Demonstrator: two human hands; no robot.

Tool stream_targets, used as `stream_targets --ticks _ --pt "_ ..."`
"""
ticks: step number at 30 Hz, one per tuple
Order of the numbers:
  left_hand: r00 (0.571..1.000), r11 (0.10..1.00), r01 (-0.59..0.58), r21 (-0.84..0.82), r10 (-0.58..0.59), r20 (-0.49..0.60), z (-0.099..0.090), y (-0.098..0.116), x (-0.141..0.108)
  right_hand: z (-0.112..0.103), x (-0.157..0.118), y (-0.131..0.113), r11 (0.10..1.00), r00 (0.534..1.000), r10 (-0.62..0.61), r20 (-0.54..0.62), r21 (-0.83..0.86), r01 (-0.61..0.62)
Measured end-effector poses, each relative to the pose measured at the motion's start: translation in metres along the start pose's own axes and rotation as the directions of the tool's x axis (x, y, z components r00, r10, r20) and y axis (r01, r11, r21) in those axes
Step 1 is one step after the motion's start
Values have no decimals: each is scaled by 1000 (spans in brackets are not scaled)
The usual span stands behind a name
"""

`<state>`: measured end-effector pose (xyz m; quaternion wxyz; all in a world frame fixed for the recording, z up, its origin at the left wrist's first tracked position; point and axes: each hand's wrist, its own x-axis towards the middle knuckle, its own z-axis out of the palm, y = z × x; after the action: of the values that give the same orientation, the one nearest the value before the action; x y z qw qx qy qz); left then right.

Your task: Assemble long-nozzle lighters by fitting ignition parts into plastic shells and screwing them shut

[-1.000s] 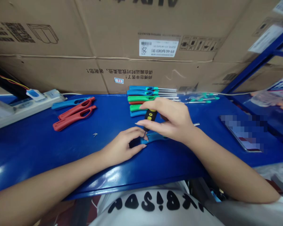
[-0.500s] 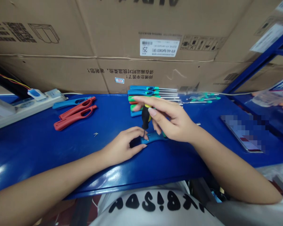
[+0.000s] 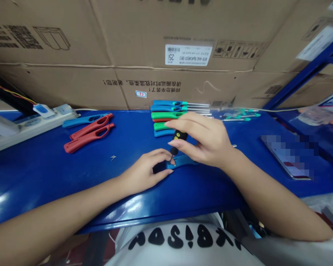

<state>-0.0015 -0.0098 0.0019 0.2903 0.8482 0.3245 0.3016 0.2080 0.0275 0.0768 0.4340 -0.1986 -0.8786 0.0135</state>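
Observation:
On the blue tabletop lies a blue lighter [image 3: 181, 161], the long-necked kind, partly under my right hand. My left hand [image 3: 148, 168] grips its near-left end between thumb and fingers. A black and yellow screwdriver [image 3: 178, 140] is in my right hand [image 3: 208, 142], its handle between thumb and fingers. The shaft slants down to the lighter's left end, beside my left fingertips; my fingers partly hide the exact contact. Several small screws or pins [image 3: 113, 157] lie left of my left hand.
Several lighters with metal necks [image 3: 166, 108] lie stacked behind my hands. Red handle shells [image 3: 88, 137] and a blue one [image 3: 83, 120] lie left, near a power strip [image 3: 30, 127]. Metal tubes with green ends [image 3: 240, 117] and a phone [image 3: 284, 157] are right. A cardboard box [image 3: 144, 48] stands behind.
The screwdriver has tilted, its handle top leaning further right, and my right hand has turned with it. My left hand and the blue lighter stay in place.

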Motion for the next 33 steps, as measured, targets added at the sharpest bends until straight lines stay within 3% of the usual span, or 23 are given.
stream_targets --ticks 4,8,10,15,18,20,23,25,30,33 --pt "1000 1000 6 -4 -6 2 0 0 0 -2 0 -2 978 990 50 132 195 -75" --pt "1000 1000 0 9 0 -3 0 -1 0 -2 -2 1 999 999 -36 7 -21 36" --pt "1000 1000 0 4 0 -3 0 -1 0 -1 -3 1 995 998 -55 6 -89 55" --pt "1000 1000 10 -12 -10 2 0 -1 0 2 -2 0 993 996 42 77 104 -50" --pt "1000 1000 4 4 -4 -6 1 -1 0 2 -2 1 1000 1000 -2 17 -27 3" --pt "1000 1000 1 6 -1 -8 1 -1 0 1 -2 1 996 999 -15 36 -84 18" --pt "1000 1000 5 -4 -5 -7 1 -1 0 1 -2 -1 999 992 19 121 48 -25" --pt "1000 1000 6 -3 -6 -8 1 -1 0 2 -2 -2 992 993 27 116 121 -41" --pt "1000 1000 2 11 -2 -11 0 0 0 3 -2 -2 1000 1000 -13 9 -26 13" --pt "1000 1000 9 7 -9 -4 0 0 0 1 -1 -2 994 998 23 60 109 -29"
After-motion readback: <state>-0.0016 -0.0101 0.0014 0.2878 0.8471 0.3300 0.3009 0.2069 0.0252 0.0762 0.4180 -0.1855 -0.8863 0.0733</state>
